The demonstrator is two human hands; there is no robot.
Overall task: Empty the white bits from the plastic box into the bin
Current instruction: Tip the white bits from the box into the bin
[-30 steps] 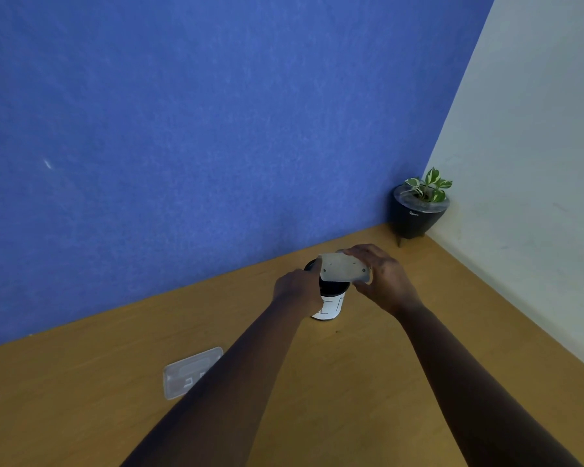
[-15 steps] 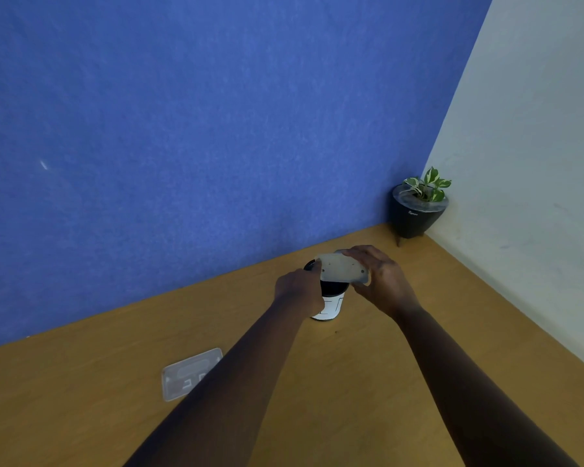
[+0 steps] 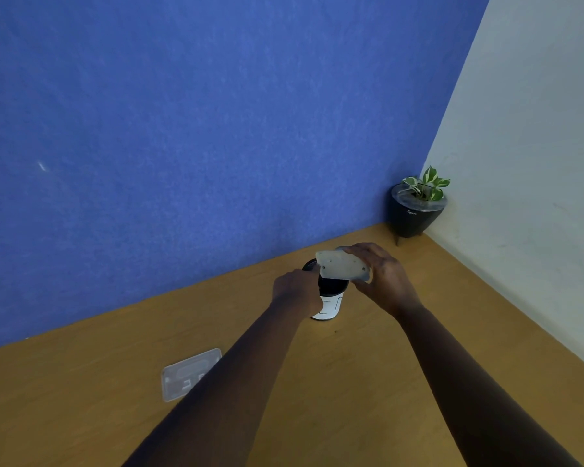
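I have both bare arms stretched out in front of me, my left hand (image 3: 297, 291) curled shut around the bin (image 3: 329, 298) and my right hand (image 3: 383, 281) up a bit higher, fingers closed on the tipped box (image 3: 343, 266).

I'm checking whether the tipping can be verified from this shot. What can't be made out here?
Head view only:
- Inside of the plastic box: turned away from the camera, so any white bits are hidden.
- Bin contents: its mouth is dark and partly covered by the box.
- Left hand fingers: hidden behind its back.
- Lid: partly covered by the left forearm.
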